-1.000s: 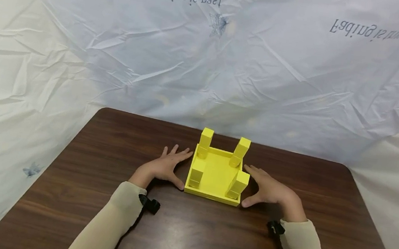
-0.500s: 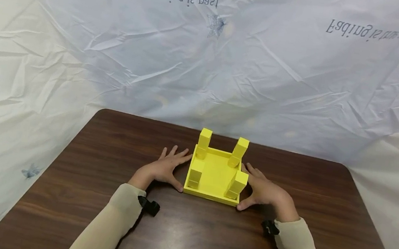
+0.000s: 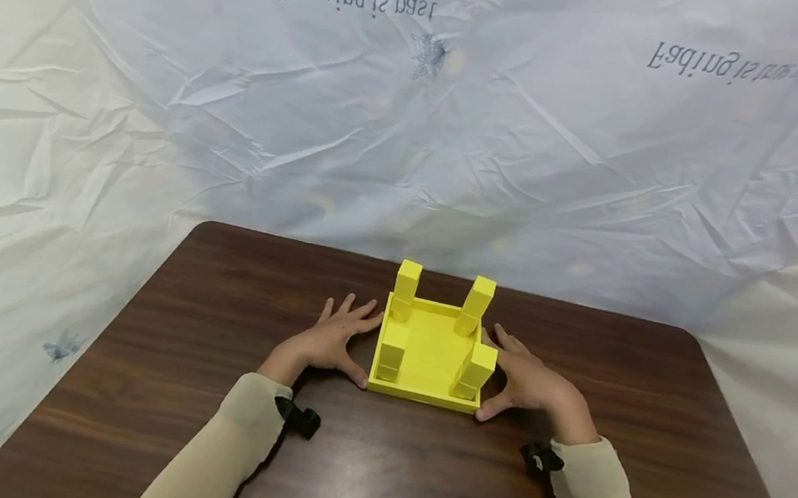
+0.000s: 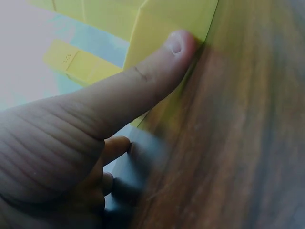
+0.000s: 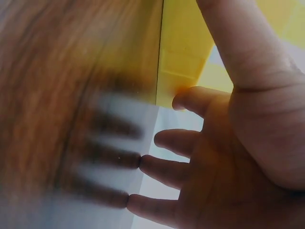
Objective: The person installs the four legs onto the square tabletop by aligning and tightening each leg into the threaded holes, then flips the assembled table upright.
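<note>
A yellow square piece [image 3: 431, 352] like a small upturned table sits on the tabletop, its low rim up and several legs standing at its corners. My left hand [image 3: 328, 342] spreads along its left side, thumb at the near corner, index fingertip at the side wall. In the left wrist view the thumb [image 4: 138, 78] lies against the yellow wall, the other fingers low over the wood. My right hand [image 3: 533, 382] lies along the right side, thumb at the near right corner; its far fingertips are partly hidden behind the piece. In the right wrist view the index fingertip [image 5: 183, 100] is at the yellow wall.
The dark brown wooden table [image 3: 368, 481] has rounded far corners. A pale, creased sheet [image 3: 353, 134] with printed lettering hangs behind it and along both sides. Black wrist straps [image 3: 297, 418] sit at both sleeve cuffs.
My right hand has moved left, from just off the yellow piece to right against its side. My left hand has stayed nearly still. In the last half second little moves.
</note>
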A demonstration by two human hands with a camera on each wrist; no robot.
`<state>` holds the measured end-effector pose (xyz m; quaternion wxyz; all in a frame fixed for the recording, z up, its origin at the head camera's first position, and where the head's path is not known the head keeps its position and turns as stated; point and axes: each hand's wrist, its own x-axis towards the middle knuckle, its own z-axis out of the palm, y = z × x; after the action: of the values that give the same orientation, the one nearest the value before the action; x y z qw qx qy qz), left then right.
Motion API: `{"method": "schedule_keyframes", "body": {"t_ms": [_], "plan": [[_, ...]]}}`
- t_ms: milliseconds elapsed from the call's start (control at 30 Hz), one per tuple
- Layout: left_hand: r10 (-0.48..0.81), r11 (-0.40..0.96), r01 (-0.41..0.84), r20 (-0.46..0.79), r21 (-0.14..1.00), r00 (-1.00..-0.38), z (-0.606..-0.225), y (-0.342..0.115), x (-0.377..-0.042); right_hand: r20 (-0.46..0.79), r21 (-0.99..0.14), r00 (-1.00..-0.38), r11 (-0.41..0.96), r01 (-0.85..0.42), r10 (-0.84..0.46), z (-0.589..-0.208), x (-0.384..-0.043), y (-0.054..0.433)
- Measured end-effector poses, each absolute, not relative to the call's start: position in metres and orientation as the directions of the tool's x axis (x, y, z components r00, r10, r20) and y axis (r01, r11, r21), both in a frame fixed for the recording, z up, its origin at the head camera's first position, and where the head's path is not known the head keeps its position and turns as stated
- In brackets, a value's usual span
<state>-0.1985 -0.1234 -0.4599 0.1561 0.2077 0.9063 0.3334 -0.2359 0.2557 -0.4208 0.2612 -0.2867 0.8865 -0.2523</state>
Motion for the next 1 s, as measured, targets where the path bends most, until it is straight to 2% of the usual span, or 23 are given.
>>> {"method": "schedule_keyframes", "body": {"t_ms": [167, 400, 1000], "plan": [[0.474, 0.695, 0.264, -0.15, 0.668, -0.868, -0.463, -0.127, -0.198, -0.314, -0.615, -0.711, 0.705, -0.353, -0.629, -0.425, -0.234, 0.254], [0.471, 0.705, 0.257, -0.165, 0.662, -0.867, -0.461, -0.126, -0.2, -0.304, -0.558, -0.754, 0.75, -0.354, -0.582, -0.428, -0.241, 0.25], [0.473, 0.675, 0.268, -0.125, 0.687, -0.872, -0.465, -0.125, -0.203, -0.263, -0.617, -0.733, 0.693, -0.373, -0.628, -0.438, -0.247, 0.261]]}}
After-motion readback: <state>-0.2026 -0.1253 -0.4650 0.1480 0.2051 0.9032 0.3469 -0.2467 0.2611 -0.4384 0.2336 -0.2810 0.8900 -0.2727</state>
